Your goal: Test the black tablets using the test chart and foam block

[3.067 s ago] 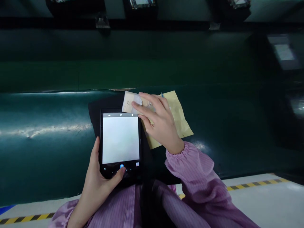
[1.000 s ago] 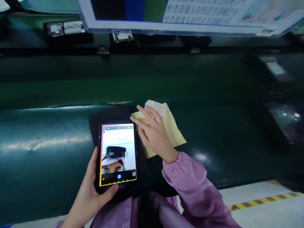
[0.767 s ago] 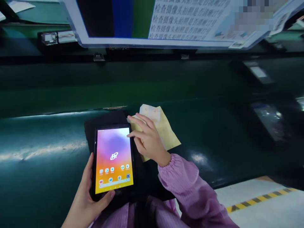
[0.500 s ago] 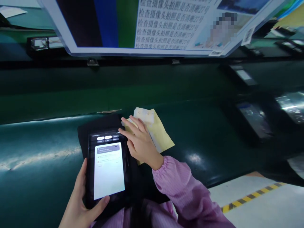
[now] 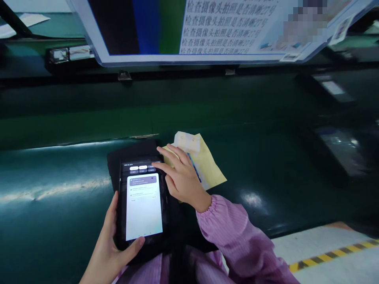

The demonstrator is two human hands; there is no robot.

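A black tablet (image 5: 144,215) with a lit screen lies in front of me, showing a notification panel with several small buttons along its top. My left hand (image 5: 115,244) grips its lower left corner, thumb over the bottom edge. Over the tablet's upper right corner is my right hand (image 5: 185,177), fingers spread and holding nothing; one fingertip is at the row of buttons, and whether it touches the glass I cannot tell. Beneath that hand lie yellow and white papers (image 5: 211,169). A black pad or cover (image 5: 130,152) shows behind the tablet.
A green work surface (image 5: 59,221) stretches left and right. Above the far side hangs a printed sign (image 5: 142,59). Black trays or devices stand behind at left (image 5: 71,55) and at right (image 5: 334,88). Yellow-and-black floor tape (image 5: 328,256) runs at lower right.
The whole view has shifted, so everything but the sign's height sits further right. My right fingertip has moved onto the tablet's top buttons. My left hand keeps its hold.
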